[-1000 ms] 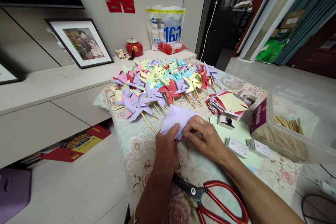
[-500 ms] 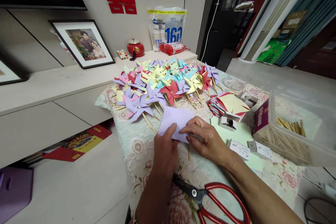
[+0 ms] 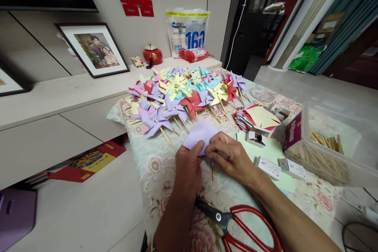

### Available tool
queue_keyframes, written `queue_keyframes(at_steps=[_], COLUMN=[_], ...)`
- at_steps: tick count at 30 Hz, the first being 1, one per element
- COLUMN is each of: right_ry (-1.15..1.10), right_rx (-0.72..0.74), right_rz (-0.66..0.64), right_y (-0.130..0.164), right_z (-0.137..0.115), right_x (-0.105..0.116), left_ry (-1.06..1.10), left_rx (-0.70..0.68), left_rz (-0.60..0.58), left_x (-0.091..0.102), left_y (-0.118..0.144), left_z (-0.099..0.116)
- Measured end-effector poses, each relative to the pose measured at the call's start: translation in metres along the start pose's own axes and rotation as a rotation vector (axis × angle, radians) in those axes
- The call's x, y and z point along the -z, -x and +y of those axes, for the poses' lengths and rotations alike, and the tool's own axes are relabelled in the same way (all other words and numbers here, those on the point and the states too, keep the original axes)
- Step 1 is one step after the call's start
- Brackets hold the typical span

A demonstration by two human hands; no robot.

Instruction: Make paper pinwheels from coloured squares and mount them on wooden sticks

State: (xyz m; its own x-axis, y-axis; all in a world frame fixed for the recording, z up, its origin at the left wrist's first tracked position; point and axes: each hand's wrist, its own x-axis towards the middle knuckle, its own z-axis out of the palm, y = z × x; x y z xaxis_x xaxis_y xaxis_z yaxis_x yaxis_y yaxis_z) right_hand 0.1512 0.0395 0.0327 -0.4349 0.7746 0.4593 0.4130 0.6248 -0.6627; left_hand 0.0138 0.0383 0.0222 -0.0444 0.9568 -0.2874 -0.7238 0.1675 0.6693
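My left hand (image 3: 187,167) and my right hand (image 3: 230,155) both pinch a lilac paper piece (image 3: 201,134) over the floral tablecloth (image 3: 153,165). The paper is partly folded inward, and a thin wooden stick (image 3: 212,172) pokes down from under it below my right fingers. Just beyond the paper lies a large heap of finished paper pinwheels (image 3: 183,94) in purple, red, yellow, pink and blue, their sticks pointing toward me.
Red-handled scissors (image 3: 242,224) lie near my forearms. To the right are a stack of cut coloured paper (image 3: 256,117), small pin boxes (image 3: 255,137), and a clear plastic tub of wooden sticks (image 3: 327,149). A low cabinet (image 3: 59,98) with framed photos stands left.
The lilac paper has been folded in further and looks smaller, and both hands have drawn closer together around it.
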Motion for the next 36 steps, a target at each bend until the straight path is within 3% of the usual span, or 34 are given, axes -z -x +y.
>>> queue_keyframes(at_steps=[15, 27, 36], right_ry=[-0.121, -0.248, -0.283], right_rx=[-0.433, -0.607, -0.645], right_rz=[0.12, 0.126, 0.116], right_y=[-0.0013, -0.0027, -0.0023], right_z=[-0.0018, -0.0005, 0.0024], right_x=[-0.007, -0.0077, -0.008], left_ry=[-0.038, -0.125, -0.182], left_rx=[-0.038, -0.031, -0.062], left_rz=[0.062, 0.056, 0.088], left_x=[-0.0051, -0.0039, -0.0044], left_y=[0.0037, 0.0041, 0.003], left_z=[-0.0002, -0.0024, -0.0044])
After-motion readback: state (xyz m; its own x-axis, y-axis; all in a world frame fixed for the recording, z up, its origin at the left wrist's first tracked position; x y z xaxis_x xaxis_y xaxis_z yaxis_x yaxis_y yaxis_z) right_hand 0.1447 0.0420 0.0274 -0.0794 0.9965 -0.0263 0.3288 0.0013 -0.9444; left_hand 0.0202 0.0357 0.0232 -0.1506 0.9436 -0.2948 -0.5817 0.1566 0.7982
